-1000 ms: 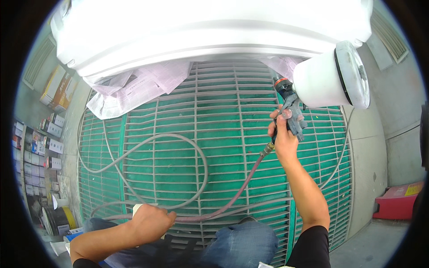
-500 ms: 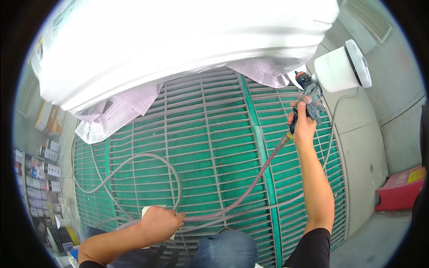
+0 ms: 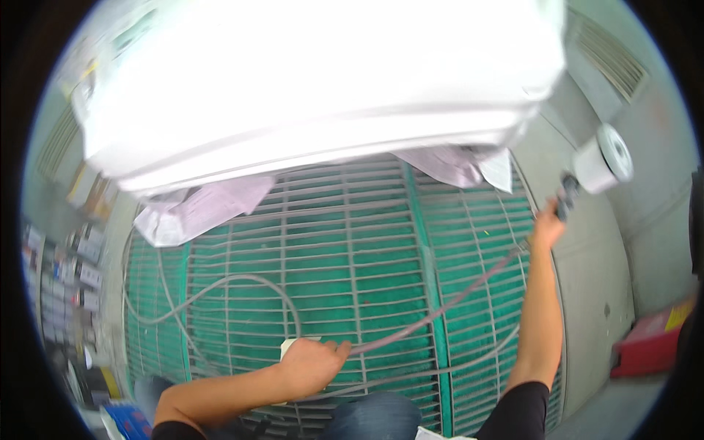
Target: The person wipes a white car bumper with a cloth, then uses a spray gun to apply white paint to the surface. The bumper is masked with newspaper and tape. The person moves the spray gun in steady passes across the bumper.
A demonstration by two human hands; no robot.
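Observation:
My right hand (image 3: 548, 226) is closed round the handle of a spray gun (image 3: 567, 196) held out to the far right. A white paint cup (image 3: 595, 165) with a round lid sits on the gun, tilted outward. From the gun a pinkish hose (image 3: 447, 302) sags across to my left hand (image 3: 315, 364), whose fingers are wrapped round it. Pale paper or cloth shows beside that hand too. Ahead stands a large glossy white panel like a car bumper (image 3: 315, 136), its surface glaring bright.
Masking paper (image 3: 209, 209) hangs below the white panel. Underfoot, metal grating (image 3: 352, 249) covers green matting, and a grey hose (image 3: 246, 279) loops over it. Boxes and cans (image 3: 70, 282) crowd the left side. A red case (image 3: 653, 341) stands at right.
My right hand has carried the spray gun right and slightly down, away from the panel's corner. My left hand has shifted right along with the hose. The view has moved as well.

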